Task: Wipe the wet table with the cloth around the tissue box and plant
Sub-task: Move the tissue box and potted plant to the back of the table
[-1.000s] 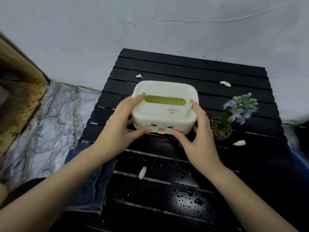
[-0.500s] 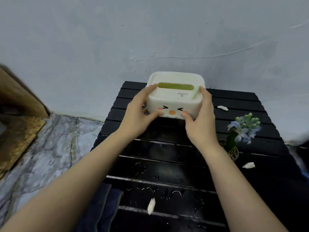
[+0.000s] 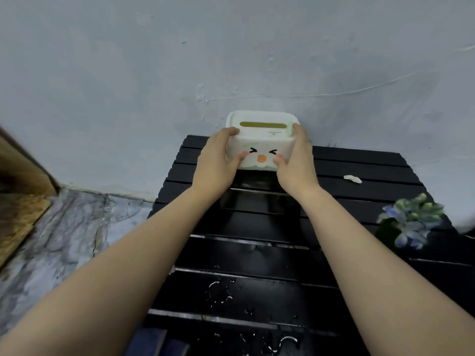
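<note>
A white tissue box [image 3: 262, 140] with a green slot and a small cartoon face sits at the far edge of the black slatted table [image 3: 257, 253], close to the wall. My left hand [image 3: 216, 160] grips its left end and my right hand [image 3: 295, 160] grips its right end, fingers curled round the corners. A small potted plant [image 3: 411, 222] with pale blue flowers stands at the table's right side. Water drops [image 3: 221, 294] glisten on the near slats. A corner of the dark blue cloth [image 3: 156, 343] shows at the bottom, left of the table.
A pale plastered wall [image 3: 231, 60] rises right behind the table. A white scrap [image 3: 352, 179] lies on a far slat to the right of the box. Marbled grey floor [image 3: 59, 240] lies to the left, with a brown wooden piece [image 3: 18, 191] beyond it.
Both hands have carried the tissue box away from me, from the table's middle to its far edge by the wall. The view has tilted up, so the plant now sits low right.
</note>
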Tool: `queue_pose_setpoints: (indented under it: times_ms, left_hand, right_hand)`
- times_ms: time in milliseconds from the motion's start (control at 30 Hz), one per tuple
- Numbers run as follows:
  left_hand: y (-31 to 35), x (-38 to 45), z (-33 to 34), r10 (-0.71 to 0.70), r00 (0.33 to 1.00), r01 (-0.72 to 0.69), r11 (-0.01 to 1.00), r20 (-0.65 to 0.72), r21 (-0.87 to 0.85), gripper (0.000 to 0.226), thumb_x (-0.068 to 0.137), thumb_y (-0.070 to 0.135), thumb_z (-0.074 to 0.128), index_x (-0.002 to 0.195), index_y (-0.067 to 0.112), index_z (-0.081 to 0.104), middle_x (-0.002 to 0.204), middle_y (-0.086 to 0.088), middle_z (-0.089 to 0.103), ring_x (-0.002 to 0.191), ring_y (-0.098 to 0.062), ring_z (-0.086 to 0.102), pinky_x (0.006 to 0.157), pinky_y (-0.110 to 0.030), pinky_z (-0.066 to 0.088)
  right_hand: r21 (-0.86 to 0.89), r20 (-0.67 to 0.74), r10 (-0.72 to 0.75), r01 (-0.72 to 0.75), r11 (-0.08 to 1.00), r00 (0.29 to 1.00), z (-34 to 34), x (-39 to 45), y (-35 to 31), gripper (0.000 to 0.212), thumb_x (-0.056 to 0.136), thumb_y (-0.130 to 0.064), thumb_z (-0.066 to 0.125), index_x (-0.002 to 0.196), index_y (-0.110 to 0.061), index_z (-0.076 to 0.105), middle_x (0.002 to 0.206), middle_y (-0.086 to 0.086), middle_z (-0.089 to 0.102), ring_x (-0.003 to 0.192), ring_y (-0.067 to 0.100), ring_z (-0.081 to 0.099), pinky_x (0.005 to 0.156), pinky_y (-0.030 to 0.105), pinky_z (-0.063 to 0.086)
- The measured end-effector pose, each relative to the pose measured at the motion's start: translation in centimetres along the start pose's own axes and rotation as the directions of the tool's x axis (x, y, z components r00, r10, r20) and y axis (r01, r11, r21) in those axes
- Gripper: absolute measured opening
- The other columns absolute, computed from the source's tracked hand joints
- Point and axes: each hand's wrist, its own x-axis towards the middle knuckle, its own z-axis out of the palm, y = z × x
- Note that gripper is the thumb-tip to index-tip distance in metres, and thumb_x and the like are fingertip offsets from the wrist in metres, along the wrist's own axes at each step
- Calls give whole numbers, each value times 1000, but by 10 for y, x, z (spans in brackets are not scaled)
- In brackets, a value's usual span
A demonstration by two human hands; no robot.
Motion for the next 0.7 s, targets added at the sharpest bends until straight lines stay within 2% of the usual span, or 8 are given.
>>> queue_pose_setpoints:
  times_ms: [100,200,300,400,433,533,600,700]
  left_hand:
    - [9,-1,-3,15,1000,-16,997,20,70,61,92,30,66,147,25,40,147,-2,46,131,-21,48,105,-45,47]
    - [22,-6,-8,19,1000,-20,988,6,152,71,91,28,65,152,17,31,154,-11,37,138,-32,39,112,-45,35]
    - [41,-23,-13,85,992,-60,970,-98,234,64,89,26,65,145,12,38,150,-10,41,134,-30,40,112,-36,29]
    - [58,-49,-15,136,978,-106,976,-156,188,50,88,19,61,135,13,48,138,-2,51,122,-24,47,102,-26,32]
    - [63,-58,-15,141,978,-115,980,-155,162,46,88,18,59,132,13,51,133,0,53,118,-24,48,100,-27,35]
    - [74,-85,-9,171,980,-156,978,-106,137,35,88,13,58,123,13,57,123,-1,59,110,-24,51,94,-29,39]
    - [78,-102,0,159,987,-154,976,-24,155,32,89,12,59,121,14,59,123,-1,60,111,-24,51,96,-29,39]
    - [81,-125,18,123,981,-153,966,154,209,36,92,20,60,129,18,59,132,-2,57,120,-26,49,102,-36,41]
  right_hand:
    - [-92,-8,-9,8,996,1000,-2,-2,-9,82,94,2,56,158,-25,12,152,12,26,134,32,39,104,34,34]
    - [-129,-50,-43,36,991,998,-9,-17,-24,79,94,4,54,158,-19,14,156,13,23,141,33,31,109,35,32]
    - [-89,-41,-137,133,987,990,-19,-50,-38,64,100,0,47,156,-18,23,160,8,21,146,27,27,111,26,27]
    - [-45,3,-278,278,959,960,-34,-101,-42,49,102,-7,48,149,-18,39,150,3,40,135,12,35,102,3,23]
    - [-46,30,-307,308,950,951,-39,-119,-40,47,102,-9,49,147,-19,43,147,0,45,136,11,35,103,1,22]
    - [-56,57,-310,313,948,949,-55,-176,-24,40,102,-13,53,142,-22,53,142,-6,54,142,13,35,111,5,19]
    - [-123,9,-318,316,941,948,-70,-207,-10,34,101,-15,56,134,-21,61,125,-6,61,128,14,46,106,11,32]
    - [-339,-106,-342,289,895,934,-95,-236,14,21,96,-17,65,115,-19,72,101,-1,58,101,20,50,87,35,47]
